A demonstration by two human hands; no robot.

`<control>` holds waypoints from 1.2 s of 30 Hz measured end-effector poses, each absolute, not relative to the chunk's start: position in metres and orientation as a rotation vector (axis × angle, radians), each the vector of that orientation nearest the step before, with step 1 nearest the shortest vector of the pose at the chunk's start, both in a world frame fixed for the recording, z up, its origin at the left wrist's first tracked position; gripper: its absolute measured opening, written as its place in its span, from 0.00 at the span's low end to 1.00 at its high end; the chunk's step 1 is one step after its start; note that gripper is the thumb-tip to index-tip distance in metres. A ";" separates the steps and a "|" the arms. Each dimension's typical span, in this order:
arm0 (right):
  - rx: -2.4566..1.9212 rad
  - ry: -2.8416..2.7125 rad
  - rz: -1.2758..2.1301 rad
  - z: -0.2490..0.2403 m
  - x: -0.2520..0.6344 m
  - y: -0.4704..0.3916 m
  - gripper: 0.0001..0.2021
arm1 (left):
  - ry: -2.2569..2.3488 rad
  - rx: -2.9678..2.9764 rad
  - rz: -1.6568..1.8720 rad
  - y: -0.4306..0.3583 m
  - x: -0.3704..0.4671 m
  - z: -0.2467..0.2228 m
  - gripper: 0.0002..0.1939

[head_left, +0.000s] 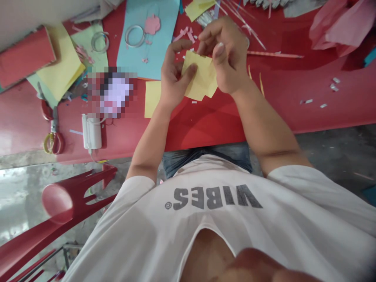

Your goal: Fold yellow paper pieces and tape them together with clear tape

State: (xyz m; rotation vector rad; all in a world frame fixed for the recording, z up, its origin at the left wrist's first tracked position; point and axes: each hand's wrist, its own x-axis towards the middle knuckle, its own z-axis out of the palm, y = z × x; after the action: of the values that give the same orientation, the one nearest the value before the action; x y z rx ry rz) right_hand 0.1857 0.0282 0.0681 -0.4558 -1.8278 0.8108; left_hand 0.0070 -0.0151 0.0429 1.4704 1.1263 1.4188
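Observation:
My left hand [175, 74] pinches a small piece of yellow paper [201, 80] near its left side, thumb on top. The paper has uneven, notched edges and is held a little above the red table. My right hand [229, 58] is at the paper's right edge, with fingers curved over and thumb raised apart from them. Whether its palm side touches the paper is hard to see. Another piece of yellow paper [152, 100] lies flat beside my left wrist.
Scissors [54, 125], a white power bank [91, 133] and a blurred-out device [116, 94] are at left. A blue sheet [126, 58] bears a tape roll [135, 36] and pink flower cutout [152, 24]. A striped pencil [276, 54] lies at right. A red chair [88, 207] stands below left.

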 end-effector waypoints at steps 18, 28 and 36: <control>-0.351 -1.705 1.057 0.072 0.186 0.029 0.20 | 1.107 1.457 1.431 -0.019 0.011 0.047 0.31; -0.462 -1.752 0.970 0.072 0.183 0.031 0.16 | 1.058 1.420 1.466 -0.027 0.021 0.054 0.25; -0.535 -1.870 0.670 0.082 0.187 0.026 0.03 | 1.119 1.478 1.474 -0.027 0.018 0.050 0.24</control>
State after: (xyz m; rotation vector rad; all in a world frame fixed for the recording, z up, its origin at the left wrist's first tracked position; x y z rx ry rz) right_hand 0.1866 0.0262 0.0818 -0.5352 -1.8701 0.6698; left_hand 0.0184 -0.0267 0.0502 1.4782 1.1185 1.4745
